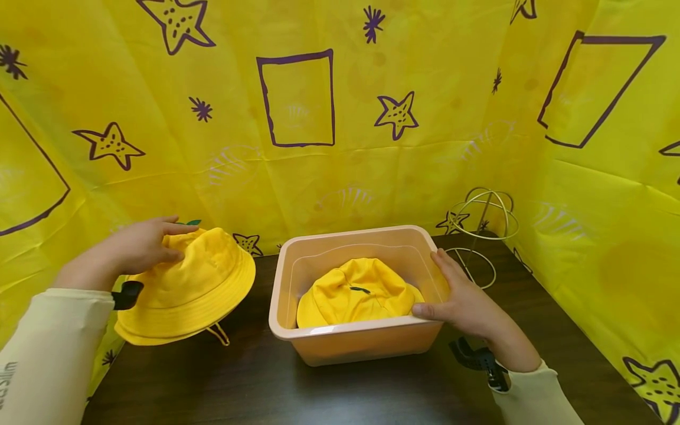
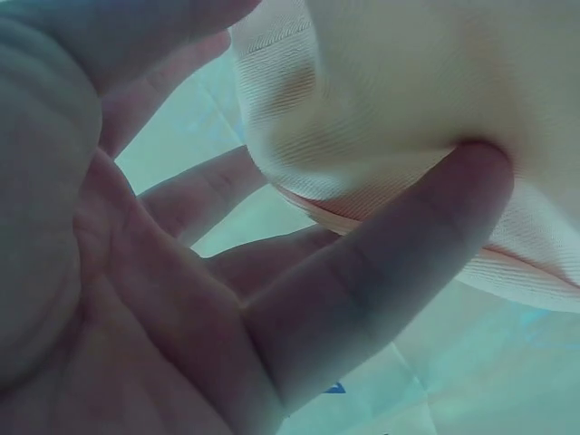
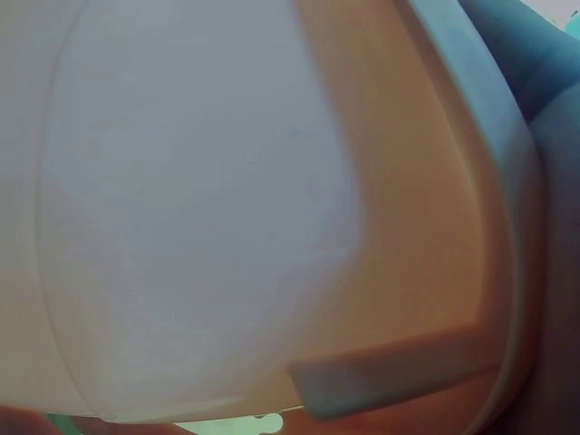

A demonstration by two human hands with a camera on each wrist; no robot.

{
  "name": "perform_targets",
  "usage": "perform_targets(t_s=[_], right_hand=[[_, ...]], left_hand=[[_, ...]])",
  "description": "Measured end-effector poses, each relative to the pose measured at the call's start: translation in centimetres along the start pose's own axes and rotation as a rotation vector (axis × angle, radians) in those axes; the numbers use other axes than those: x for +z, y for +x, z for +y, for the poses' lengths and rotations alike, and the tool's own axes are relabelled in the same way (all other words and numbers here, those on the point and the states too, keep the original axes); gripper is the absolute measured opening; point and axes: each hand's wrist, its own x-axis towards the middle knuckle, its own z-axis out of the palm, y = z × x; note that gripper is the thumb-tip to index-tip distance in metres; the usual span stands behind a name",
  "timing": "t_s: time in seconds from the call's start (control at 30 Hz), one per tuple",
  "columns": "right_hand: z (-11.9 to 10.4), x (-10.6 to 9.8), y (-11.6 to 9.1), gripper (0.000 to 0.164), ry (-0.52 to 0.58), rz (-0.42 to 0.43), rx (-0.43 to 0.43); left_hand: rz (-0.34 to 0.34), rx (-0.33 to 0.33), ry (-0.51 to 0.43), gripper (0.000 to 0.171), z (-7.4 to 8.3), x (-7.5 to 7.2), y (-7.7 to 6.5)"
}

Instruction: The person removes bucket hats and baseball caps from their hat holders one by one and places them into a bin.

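The left hand [image 1: 135, 247] pinches the hat [image 1: 212, 277] by its crown between thumb and fingers; I'd worry that soft cloth could slide free if they slacken, or the strap [image 1: 219, 335] dangling below them snag. The right hand [image 1: 467, 298] grips the bin [image 1: 366, 347], thumb over its rim, fingers outside; pressing hard there might tip it, with the second hat [image 1: 340, 304] inside, left of that thumb.

Tub [image 1: 366, 345] mid tabletop [image 1: 228, 389], 1st hat [image 1: 353, 301] inside. 2nd hat [image 1: 199, 283] L of tub, my L fingers [image 1: 181, 228] at its crown; my R fingers [image 1: 448, 268] on tub's R end. Wire stand [image 1: 484, 215] R of tub, nr back R corner. Cloth [image 1: 303, 171] behind & along both sides.
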Motion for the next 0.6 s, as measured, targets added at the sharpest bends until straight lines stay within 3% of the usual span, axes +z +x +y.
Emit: perform_targets(t_s=[0.6], right_hand=[[0.17, 0.02, 0.06, 0.116, 0.000, 0.001, -0.010]], left_hand=[[0.016, 0.057, 0.107, 0.044, 0.06, 0.48, 0.59]])
